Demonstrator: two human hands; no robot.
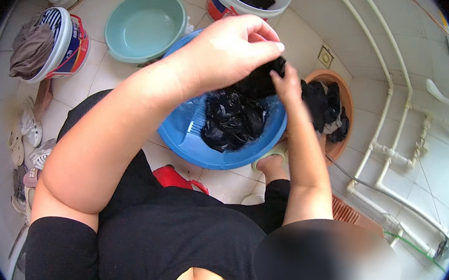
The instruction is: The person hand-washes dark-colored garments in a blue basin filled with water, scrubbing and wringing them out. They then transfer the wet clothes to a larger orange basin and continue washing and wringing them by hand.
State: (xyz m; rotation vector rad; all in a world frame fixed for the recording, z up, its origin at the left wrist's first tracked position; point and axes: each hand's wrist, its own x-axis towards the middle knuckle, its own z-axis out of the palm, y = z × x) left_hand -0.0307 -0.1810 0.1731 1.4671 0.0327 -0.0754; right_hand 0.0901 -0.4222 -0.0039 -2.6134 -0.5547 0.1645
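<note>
On the pale tiled floor (225,184), near white wall pipes (389,94), a blue ridged washbasin (182,130) is being used to hold wet black cloth (235,119), maybe so splashing is being stopped. A fold is seemingly being pinched by the right hand (289,88); the left hand (235,45) is being held curled (its grip cannot be told).

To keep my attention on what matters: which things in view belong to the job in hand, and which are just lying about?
In hand:
- black cloth, wet-looking
- blue basin holding it, below both hands

Apparently lying about:
- mint-green basin
- white shoes
- red object on the floor
- brown basin of dark clothes, though possibly related
</note>
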